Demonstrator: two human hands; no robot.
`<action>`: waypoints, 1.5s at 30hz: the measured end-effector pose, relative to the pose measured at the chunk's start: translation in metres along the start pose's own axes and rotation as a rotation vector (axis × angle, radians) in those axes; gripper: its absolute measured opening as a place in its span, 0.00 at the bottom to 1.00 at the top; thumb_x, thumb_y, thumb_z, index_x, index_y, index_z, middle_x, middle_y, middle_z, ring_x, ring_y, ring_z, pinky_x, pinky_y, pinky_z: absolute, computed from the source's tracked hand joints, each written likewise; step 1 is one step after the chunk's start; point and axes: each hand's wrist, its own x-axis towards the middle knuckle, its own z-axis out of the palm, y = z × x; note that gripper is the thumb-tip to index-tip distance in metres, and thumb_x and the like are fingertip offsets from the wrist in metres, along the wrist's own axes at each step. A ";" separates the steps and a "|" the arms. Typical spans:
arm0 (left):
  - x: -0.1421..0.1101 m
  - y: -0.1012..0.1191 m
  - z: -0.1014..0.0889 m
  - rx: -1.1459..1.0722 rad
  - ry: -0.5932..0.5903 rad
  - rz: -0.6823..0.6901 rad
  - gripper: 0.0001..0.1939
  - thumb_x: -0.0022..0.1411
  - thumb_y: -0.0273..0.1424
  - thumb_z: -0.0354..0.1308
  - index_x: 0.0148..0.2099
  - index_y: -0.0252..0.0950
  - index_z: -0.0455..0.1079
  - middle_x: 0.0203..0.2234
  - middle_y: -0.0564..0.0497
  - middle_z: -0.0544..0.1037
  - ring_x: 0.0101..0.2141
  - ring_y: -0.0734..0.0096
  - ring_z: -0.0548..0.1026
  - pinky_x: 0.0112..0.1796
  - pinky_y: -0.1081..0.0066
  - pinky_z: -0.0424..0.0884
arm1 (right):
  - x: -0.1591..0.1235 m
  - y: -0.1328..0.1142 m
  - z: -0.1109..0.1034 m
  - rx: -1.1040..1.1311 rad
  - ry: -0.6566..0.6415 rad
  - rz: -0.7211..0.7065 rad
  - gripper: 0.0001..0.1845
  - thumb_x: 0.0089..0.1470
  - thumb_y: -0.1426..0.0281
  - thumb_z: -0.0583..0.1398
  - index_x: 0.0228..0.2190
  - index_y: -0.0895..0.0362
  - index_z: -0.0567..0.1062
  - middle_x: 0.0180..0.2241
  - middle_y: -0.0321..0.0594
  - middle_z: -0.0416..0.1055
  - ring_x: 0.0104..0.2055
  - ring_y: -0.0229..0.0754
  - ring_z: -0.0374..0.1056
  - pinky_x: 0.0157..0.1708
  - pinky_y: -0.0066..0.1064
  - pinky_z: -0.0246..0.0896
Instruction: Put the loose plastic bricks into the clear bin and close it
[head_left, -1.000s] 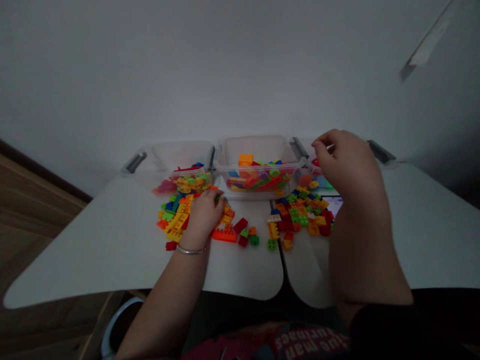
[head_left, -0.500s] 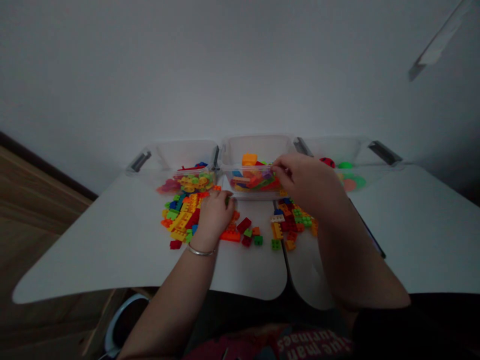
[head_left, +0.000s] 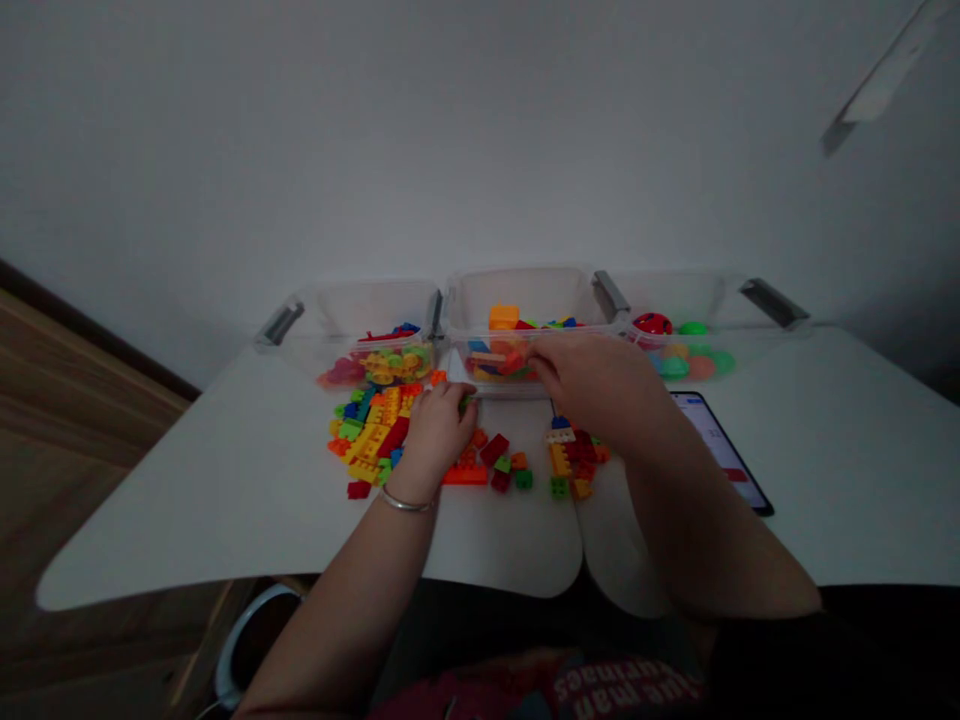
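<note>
The middle box (head_left: 525, 290) has blocks (head_left: 504, 318) in it. The right hand (head_left: 589, 385) is at the front of the box, and I can't tell if its fingers hold anything. The left hand (head_left: 441, 425) is on a pile (head_left: 367, 440) in front and left of the box. Its fingers bend by something green; I can't tell if they grip it. A phone (head_left: 721, 450) lies right of the box.

L hand (head_left: 441, 425) over brick pile (head_left: 371, 440); R hand (head_left: 592, 380) by clr bin (head_left: 536, 292) w/ bricks (head_left: 504, 318); phone (head_left: 724, 455) on table (head_left: 840, 470), R of R hand.
</note>
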 end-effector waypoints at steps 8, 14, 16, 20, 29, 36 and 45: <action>0.001 -0.002 0.003 -0.044 0.015 0.035 0.15 0.65 0.31 0.50 0.50 0.36 0.73 0.45 0.43 0.78 0.48 0.56 0.74 0.53 0.57 0.67 | 0.001 0.001 0.003 0.004 -0.016 -0.025 0.19 0.65 0.67 0.47 0.44 0.52 0.77 0.42 0.45 0.79 0.38 0.48 0.74 0.32 0.34 0.60; 0.002 -0.006 0.006 -0.140 0.015 0.039 0.16 0.66 0.29 0.46 0.48 0.36 0.73 0.44 0.44 0.77 0.48 0.59 0.74 0.52 0.59 0.68 | 0.007 -0.008 0.020 0.046 -0.229 -0.185 0.16 0.63 0.70 0.51 0.40 0.54 0.78 0.42 0.43 0.79 0.44 0.49 0.75 0.36 0.36 0.66; 0.002 -0.007 0.006 -0.168 0.027 0.031 0.16 0.65 0.27 0.45 0.48 0.35 0.73 0.44 0.44 0.77 0.47 0.61 0.74 0.51 0.60 0.69 | 0.009 -0.015 0.029 0.042 -0.276 -0.249 0.15 0.61 0.73 0.52 0.42 0.55 0.78 0.42 0.45 0.79 0.45 0.50 0.75 0.38 0.38 0.68; 0.002 -0.008 0.003 -0.174 0.064 -0.004 0.17 0.63 0.24 0.45 0.47 0.35 0.73 0.43 0.44 0.77 0.45 0.62 0.74 0.48 0.62 0.70 | 0.009 -0.028 0.043 0.020 -0.375 -0.313 0.17 0.58 0.76 0.53 0.42 0.57 0.79 0.43 0.48 0.79 0.45 0.52 0.75 0.39 0.40 0.70; 0.002 -0.008 0.002 -0.158 0.097 -0.080 0.14 0.64 0.27 0.49 0.47 0.36 0.73 0.42 0.45 0.77 0.41 0.64 0.76 0.44 0.65 0.71 | 0.011 -0.031 0.062 -0.017 -0.431 -0.374 0.18 0.58 0.78 0.51 0.40 0.60 0.79 0.42 0.53 0.79 0.44 0.52 0.76 0.38 0.38 0.70; 0.002 -0.009 0.004 -0.165 0.108 -0.083 0.13 0.65 0.29 0.51 0.47 0.37 0.74 0.41 0.45 0.78 0.39 0.64 0.76 0.41 0.66 0.72 | 0.012 -0.034 0.074 0.056 -0.360 -0.431 0.16 0.58 0.78 0.51 0.40 0.61 0.78 0.40 0.52 0.79 0.42 0.52 0.76 0.38 0.37 0.69; 0.002 -0.010 0.005 -0.186 0.110 -0.060 0.13 0.65 0.29 0.50 0.47 0.37 0.74 0.42 0.46 0.79 0.39 0.64 0.76 0.42 0.66 0.72 | 0.019 -0.022 0.065 0.085 -0.302 -0.455 0.16 0.57 0.76 0.51 0.41 0.57 0.76 0.40 0.49 0.79 0.41 0.48 0.75 0.34 0.33 0.64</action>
